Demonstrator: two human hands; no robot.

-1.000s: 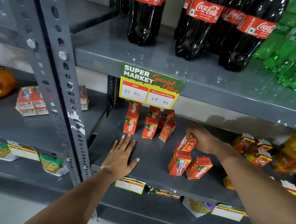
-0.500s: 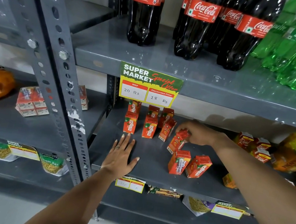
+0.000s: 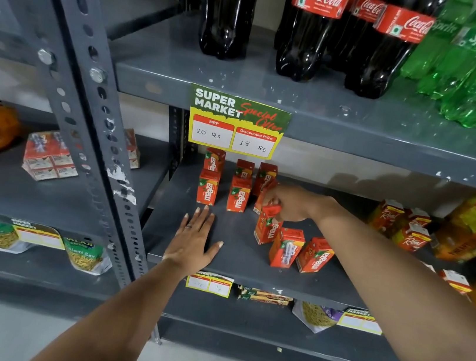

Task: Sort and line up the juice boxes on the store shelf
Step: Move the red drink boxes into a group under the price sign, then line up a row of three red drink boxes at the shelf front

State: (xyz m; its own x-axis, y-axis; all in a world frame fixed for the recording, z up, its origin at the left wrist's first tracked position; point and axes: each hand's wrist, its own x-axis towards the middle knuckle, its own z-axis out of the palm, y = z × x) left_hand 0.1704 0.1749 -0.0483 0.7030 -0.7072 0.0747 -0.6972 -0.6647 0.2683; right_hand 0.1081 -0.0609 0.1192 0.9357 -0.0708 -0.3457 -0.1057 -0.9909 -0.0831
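Right hand [image 3: 291,207] is pinching a tilted juice box [image 3: 267,226] beside the lined rows [image 3: 239,191]; two loose boxes [image 3: 300,253] at 4 o'clock are waiting. Left hand [image 3: 194,240] is lying flat, fingers spread, on the shelf [image 3: 237,260].

Left hand [image 3: 194,240] flat, right hand [image 3: 292,203] clenched

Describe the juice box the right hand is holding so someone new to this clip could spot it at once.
Find the yellow price sign on the grey shelf edge; the orange Maaza boxes stand on the shelf below it. The held box is right of the neat rows, under the right hand, the only one gripped by its top.
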